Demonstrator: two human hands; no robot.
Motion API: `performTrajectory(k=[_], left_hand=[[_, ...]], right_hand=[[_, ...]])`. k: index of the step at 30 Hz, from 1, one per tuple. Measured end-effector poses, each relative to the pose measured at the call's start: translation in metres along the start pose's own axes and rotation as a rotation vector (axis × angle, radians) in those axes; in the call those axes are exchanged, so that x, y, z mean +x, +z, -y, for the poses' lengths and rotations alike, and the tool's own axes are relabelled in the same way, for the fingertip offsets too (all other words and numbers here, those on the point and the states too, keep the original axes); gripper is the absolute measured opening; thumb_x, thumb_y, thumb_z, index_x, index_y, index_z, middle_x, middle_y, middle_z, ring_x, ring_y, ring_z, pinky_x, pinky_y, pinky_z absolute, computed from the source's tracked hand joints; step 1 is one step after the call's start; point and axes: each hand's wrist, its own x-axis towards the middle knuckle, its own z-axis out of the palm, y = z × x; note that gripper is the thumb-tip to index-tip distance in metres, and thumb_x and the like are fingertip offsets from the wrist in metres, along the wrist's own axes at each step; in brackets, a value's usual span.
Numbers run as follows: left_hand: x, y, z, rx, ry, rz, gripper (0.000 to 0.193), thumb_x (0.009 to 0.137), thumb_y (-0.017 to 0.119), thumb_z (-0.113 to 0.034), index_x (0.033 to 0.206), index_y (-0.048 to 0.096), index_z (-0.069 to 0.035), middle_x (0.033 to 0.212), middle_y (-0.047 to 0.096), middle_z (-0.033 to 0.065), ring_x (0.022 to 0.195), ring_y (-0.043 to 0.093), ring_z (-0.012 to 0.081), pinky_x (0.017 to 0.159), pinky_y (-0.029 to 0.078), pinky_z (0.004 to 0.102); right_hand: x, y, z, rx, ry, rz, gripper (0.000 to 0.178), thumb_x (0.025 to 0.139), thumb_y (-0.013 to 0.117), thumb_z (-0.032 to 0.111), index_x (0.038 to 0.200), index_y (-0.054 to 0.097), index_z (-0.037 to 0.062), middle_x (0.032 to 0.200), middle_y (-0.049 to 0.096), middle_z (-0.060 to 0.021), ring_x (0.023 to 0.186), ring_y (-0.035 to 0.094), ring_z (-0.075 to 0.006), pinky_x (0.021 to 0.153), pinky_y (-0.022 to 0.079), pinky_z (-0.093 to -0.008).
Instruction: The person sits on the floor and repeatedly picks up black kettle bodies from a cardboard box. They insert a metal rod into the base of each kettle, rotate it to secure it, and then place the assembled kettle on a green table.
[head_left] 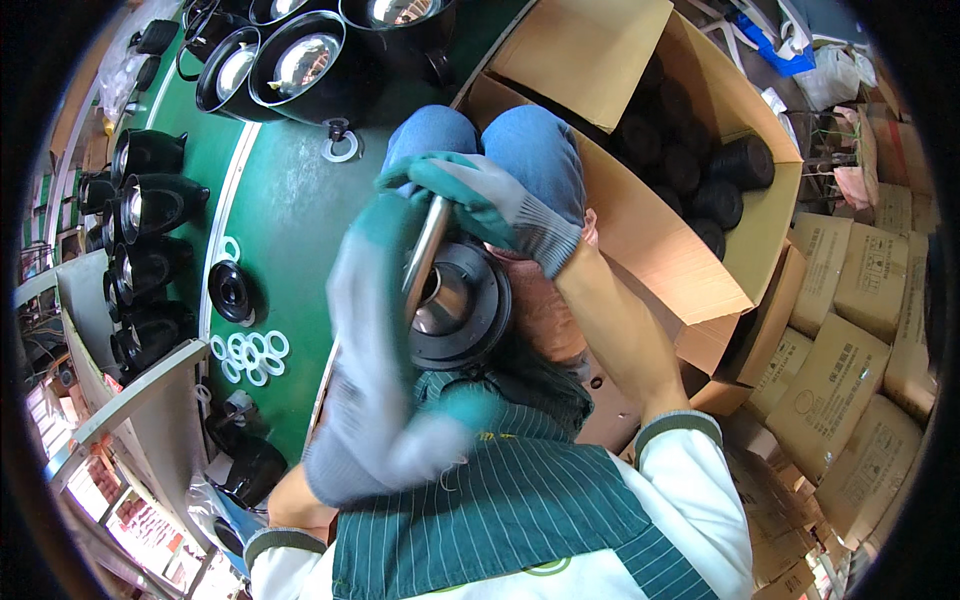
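Note:
A black round part with a shiny metal neck rests in my lap. Over it slants a metal rod, its top gripped by my right hand in a grey-and-green glove. The rod's lower end is beside the neck; the left glove partly covers it, so whether it touches the neck I cannot tell. My left hand, gloved the same way, is smeared by motion along the left side of the rod and part. Its thumb side points toward my apron; how its fingers are bent does not show clearly.
Left lies a green table with white rings, a black disc and several black kettle-like vessels. An open cardboard box of black round parts stands at my right, before stacked closed cartons.

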Motion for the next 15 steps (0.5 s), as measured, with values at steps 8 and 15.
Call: performTrajectory(k=[8, 15], left_hand=[[0.011, 0.037, -0.019, 0.451, 0.085, 0.093, 0.112, 0.089, 0.054, -0.076, 0.158, 0.025, 0.008, 0.156, 0.037, 0.0324, 0.147, 0.031, 0.054, 0.12, 0.02, 0.0649], [0.036, -0.022, 0.092, 0.207, 0.108, -0.179, 0.077, 0.1, 0.045, -0.049, 0.154, 0.037, 0.005, 0.152, 0.047, 0.028, 0.143, 0.044, 0.0449, 0.12, 0.033, 0.049]], right_hand=[[0.011, -0.007, -0.039, 0.237, 0.172, 0.069, 0.037, 0.098, 0.066, 0.027, 0.13, 0.066, 0.0075, 0.125, 0.068, -0.0167, 0.109, 0.07, -0.0251, 0.095, 0.058, -0.0347], [-0.081, 0.043, 0.074, 0.293, 0.047, -0.357, 0.037, 0.107, 0.054, 0.025, 0.124, 0.067, -0.0049, 0.129, 0.067, -0.025, 0.133, 0.059, -0.0344, 0.109, 0.051, -0.045]])
